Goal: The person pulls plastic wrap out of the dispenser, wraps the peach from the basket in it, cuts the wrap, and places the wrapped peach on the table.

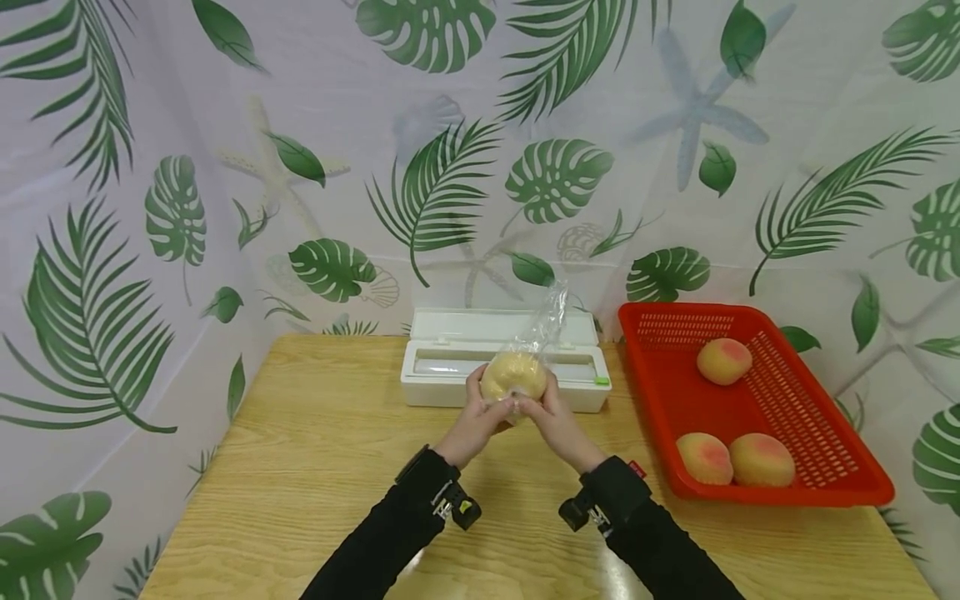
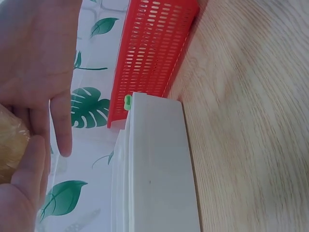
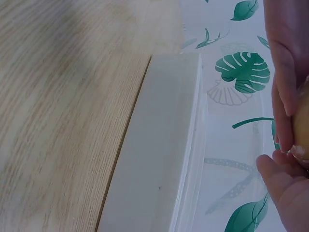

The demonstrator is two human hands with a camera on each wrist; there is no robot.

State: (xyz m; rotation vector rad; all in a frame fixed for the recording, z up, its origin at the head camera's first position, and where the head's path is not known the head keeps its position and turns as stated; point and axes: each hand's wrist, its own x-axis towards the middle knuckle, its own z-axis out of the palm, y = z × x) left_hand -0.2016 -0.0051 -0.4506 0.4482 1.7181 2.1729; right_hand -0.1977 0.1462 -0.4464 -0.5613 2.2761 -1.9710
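Observation:
Both hands hold a pale yellow peach [image 1: 513, 377] wrapped in clear plastic film, raised in front of a white film dispenser. My left hand [image 1: 471, 427] grips its left side and my right hand [image 1: 558, 427] its right side, with the thumbs meeting at the near side. A loose tail of film [image 1: 551, 321] stands up from the top of the fruit. Only part of the wrapped peach [image 2: 10, 145] enters the left wrist view, at the left edge. In the right wrist view it is cut off by the right edge.
Behind the hands, the white film dispenser [image 1: 435, 393] stands with its lid [image 1: 472, 323] raised and a green slider [image 1: 602, 381] at its right end. A red basket [image 1: 652, 400] on the right holds three peaches [image 1: 724, 361]. A leaf-patterned cloth [image 1: 465, 208] hangs behind the wooden table [image 1: 315, 450].

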